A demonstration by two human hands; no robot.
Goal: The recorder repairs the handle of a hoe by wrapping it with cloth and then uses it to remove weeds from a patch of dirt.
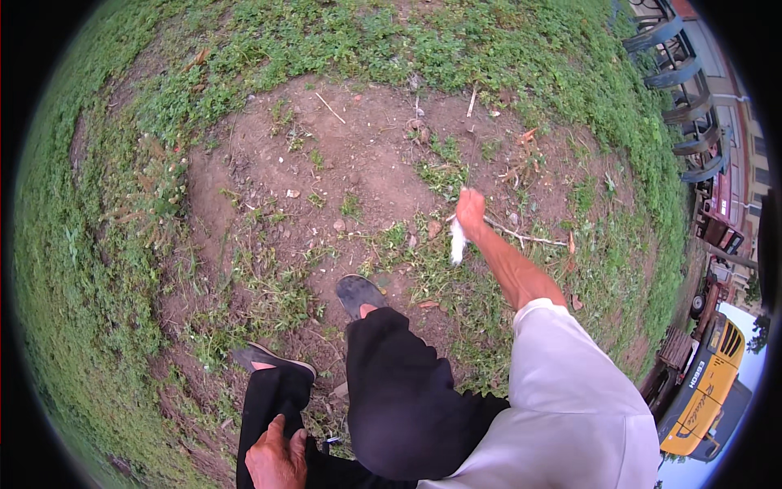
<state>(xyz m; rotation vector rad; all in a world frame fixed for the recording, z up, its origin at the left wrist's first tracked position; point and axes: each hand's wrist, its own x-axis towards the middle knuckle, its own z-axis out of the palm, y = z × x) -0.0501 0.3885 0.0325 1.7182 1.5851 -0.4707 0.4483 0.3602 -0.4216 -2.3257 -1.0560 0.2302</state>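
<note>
Clutching a white handle (458, 245), right hand (470, 212) best clear of slippers (357, 291); left hand (277, 459), grip unclear, rests on black trousers (278, 393).

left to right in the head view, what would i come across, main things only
Left hand, right shoe, right hand, yellow machine.

1. Excavator (705, 391): yellow and black.
2. Sky (737, 314): pale, behind the excavator.
3. Leaves (759, 331): dark, just beside the excavator.
4. Red vehicle (718, 215): higher in view than the excavator.
5. Curved bars (681, 72): blue-grey, farther up from the excavator.
6. Building (743, 126): above the excavator, behind the bars.
7. Twig (330, 107): far upper left of the excavator.
</note>
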